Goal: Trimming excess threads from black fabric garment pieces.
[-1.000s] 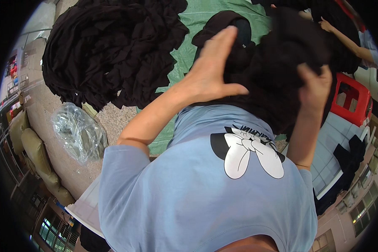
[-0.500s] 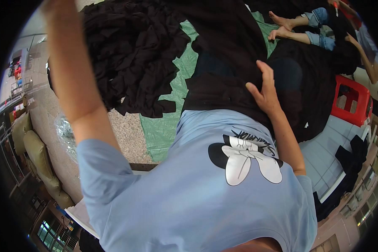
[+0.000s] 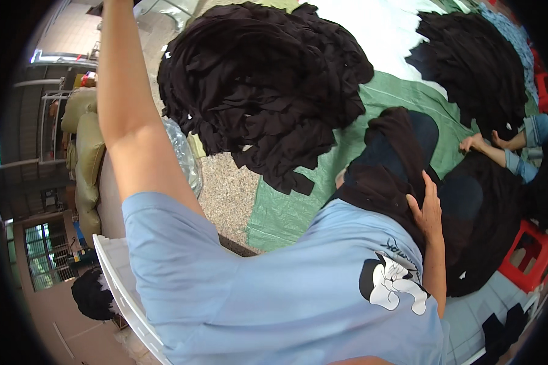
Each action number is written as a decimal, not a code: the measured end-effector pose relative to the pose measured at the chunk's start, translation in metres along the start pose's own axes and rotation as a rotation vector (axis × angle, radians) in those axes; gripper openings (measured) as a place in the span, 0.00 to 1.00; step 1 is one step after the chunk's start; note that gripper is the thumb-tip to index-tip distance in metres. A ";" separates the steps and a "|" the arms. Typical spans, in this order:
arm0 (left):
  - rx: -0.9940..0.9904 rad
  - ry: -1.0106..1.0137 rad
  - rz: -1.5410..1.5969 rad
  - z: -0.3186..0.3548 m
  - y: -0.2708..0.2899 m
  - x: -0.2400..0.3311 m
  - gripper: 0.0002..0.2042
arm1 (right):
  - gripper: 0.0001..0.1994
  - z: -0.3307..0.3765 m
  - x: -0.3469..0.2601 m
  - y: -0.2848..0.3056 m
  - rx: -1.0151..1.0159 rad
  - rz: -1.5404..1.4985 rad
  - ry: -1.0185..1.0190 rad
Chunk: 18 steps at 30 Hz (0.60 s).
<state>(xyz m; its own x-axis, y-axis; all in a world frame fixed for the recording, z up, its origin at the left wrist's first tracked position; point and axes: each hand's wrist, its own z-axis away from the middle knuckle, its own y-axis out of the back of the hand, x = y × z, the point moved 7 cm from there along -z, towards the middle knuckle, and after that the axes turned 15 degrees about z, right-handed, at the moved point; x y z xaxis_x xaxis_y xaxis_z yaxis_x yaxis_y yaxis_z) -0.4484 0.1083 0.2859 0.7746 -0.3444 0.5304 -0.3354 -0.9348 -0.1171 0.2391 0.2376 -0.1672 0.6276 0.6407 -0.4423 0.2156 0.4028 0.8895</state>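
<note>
Just changed: the view & torso have swung L, and the black cloth [image 3: 371,196] that ran from the lap up past the top of the view a moment ago now lies slack over the L thigh, w/ more of the dark-blue knee [image 3: 425,131] showing. For the work: that cloth seems left loose for now, only the R side tending it. L arm [image 3: 128,115] is up & out at upper L; L hand is cut off by the top edge — can't tell its grip.

R hand [image 3: 429,212] rests on the lap cloth, thumb & fingers spread apart, pinching nothing that shows. Big black pile [image 3: 256,91] straddles the green sheet's [image 3: 280,222] L edge, partly over speckled floor [image 3: 228,188]; a co-worker's bare feet [image 3: 474,143] are by the sheet's R edge.
</note>
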 end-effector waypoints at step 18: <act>-1.467 1.236 0.470 0.608 -0.154 0.102 0.09 | 0.15 0.021 -0.028 0.063 0.144 -0.358 0.121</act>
<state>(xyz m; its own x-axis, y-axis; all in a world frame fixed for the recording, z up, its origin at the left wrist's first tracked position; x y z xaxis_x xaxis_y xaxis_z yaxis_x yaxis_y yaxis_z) 0.0082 0.1638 -0.1528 -0.0065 0.3432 0.9392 -0.9772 0.1971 -0.0788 0.2509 0.2310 -0.0959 0.4031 0.5526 -0.7295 0.5121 0.5244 0.6803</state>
